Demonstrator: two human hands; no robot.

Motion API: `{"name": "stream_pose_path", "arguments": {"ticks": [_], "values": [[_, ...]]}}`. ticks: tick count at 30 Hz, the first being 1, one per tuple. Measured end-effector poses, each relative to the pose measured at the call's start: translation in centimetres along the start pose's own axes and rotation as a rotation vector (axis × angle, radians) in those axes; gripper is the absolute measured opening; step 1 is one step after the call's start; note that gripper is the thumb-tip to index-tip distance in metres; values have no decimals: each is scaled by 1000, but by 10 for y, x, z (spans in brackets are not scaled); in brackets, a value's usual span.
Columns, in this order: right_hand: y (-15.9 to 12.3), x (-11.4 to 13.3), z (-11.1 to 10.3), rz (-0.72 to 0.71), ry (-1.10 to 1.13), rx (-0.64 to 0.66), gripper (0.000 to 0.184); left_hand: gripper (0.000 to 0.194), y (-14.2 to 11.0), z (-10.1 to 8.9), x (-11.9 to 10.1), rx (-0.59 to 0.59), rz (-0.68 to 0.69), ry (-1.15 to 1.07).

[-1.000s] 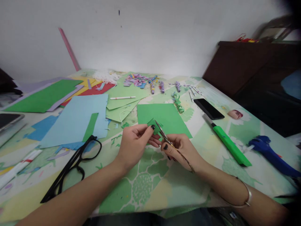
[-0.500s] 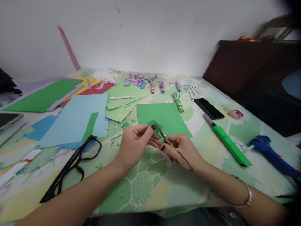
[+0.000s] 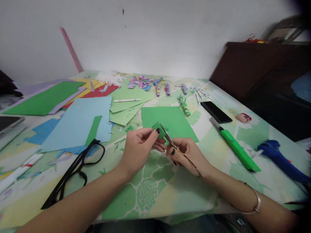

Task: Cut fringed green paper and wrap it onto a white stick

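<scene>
Pinched between the thumb and fingers of my left hand [image 3: 142, 145] is a small piece of green paper [image 3: 156, 127]. My right hand [image 3: 187, 155] grips a pair of scissors [image 3: 170, 141], its fingers wrapped about the handles. The blades point up and left, right beside the small piece. Behind both hands a larger green paper sheet [image 3: 170, 116] lies flat. A narrow green strip [image 3: 93, 131] rests on a light blue sheet [image 3: 75, 123] to the left. Small green scraps [image 3: 119, 143] are scattered near my left hand.
Black eyeglasses [image 3: 73, 171] lie at the left front. On the right are a phone [image 3: 215, 111], a green utility knife [image 3: 236, 149], and a blue glue gun [image 3: 282, 158]. Coiled paper pieces [image 3: 184, 105], a pile of paper bits [image 3: 141, 82] and white string [image 3: 109, 78] sit farther back.
Both hands stay nearly in place. My right thumb shifts slightly on the scissors, and the small green piece tilts a little in my left fingers.
</scene>
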State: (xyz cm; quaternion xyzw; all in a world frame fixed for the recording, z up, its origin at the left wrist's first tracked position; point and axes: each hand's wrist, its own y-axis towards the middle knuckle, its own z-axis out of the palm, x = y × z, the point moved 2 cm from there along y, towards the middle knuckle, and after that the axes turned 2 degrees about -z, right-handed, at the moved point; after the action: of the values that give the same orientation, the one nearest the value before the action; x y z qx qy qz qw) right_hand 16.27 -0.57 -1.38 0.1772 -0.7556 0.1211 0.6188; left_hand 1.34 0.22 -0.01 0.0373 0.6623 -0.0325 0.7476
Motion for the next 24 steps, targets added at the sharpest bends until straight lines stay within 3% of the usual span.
{"name": "stream_pose_path", "arguments": {"ticks": [24], "values": [[2, 1, 0, 117, -100, -81, 46, 26, -1, 1, -3, -1, -29, -49]]}}
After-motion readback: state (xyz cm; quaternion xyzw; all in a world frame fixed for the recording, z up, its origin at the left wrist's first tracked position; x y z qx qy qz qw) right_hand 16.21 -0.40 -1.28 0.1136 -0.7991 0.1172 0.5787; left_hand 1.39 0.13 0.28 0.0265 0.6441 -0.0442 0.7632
